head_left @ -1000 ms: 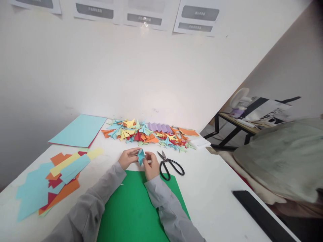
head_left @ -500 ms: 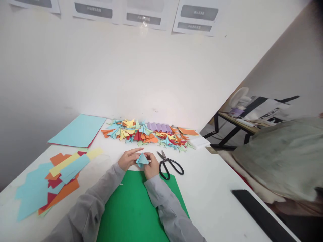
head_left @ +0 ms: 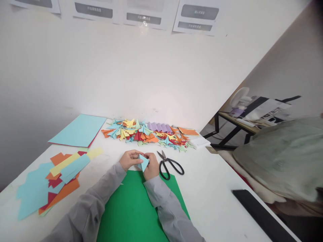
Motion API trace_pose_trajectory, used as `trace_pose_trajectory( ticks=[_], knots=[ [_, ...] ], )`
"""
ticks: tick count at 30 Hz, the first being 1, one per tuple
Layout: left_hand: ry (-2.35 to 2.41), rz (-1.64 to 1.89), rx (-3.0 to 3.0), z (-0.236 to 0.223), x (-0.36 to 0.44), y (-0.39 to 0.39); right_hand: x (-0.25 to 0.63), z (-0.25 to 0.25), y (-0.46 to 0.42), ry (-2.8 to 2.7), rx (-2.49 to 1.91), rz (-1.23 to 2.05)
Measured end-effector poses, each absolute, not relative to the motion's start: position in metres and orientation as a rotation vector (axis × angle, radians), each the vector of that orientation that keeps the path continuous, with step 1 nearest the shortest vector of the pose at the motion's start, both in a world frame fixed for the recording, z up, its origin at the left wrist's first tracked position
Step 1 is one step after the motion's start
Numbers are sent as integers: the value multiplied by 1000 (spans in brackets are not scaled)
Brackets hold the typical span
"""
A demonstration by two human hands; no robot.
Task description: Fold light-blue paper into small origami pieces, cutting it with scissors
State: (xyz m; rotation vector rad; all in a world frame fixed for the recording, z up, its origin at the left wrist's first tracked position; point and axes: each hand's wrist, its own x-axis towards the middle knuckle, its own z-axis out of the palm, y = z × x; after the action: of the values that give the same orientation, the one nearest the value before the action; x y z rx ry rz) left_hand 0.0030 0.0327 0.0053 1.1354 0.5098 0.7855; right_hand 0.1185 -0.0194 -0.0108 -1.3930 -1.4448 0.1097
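Observation:
A small piece of folded light-blue paper (head_left: 143, 163) is held between both hands, just beyond the far edge of a green sheet (head_left: 133, 205). My left hand (head_left: 129, 159) pinches its left side between thumb and fingers. On the other side, my right hand (head_left: 151, 165) grips the paper's right edge, its fingers curled and partly hidden. Black-handled scissors (head_left: 168, 165) lie close by my right hand with their blades slightly apart, one handle loop overlapping the green sheet.
Folded paper shapes in many colours (head_left: 141, 132) are heaped along the wall. At left lie loose paper pieces (head_left: 32, 191) and a stack of blue sheets (head_left: 78, 130). A black strip (head_left: 259, 215) runs along the right edge. Someone in a pale green garment (head_left: 282, 158) is at right.
The folded blue paper has turned in my hands and now shows a flat, pointed face. My left fingers have curled down onto it, while the scissors stay where they were.

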Motion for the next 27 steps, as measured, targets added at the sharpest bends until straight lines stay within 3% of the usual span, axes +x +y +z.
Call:
trace_pose_trajectory(
  ticks=[27],
  knots=[
    [589, 809, 948, 12, 5, 30, 119, -18, -13, -1307, -1389, 480]
  ],
)
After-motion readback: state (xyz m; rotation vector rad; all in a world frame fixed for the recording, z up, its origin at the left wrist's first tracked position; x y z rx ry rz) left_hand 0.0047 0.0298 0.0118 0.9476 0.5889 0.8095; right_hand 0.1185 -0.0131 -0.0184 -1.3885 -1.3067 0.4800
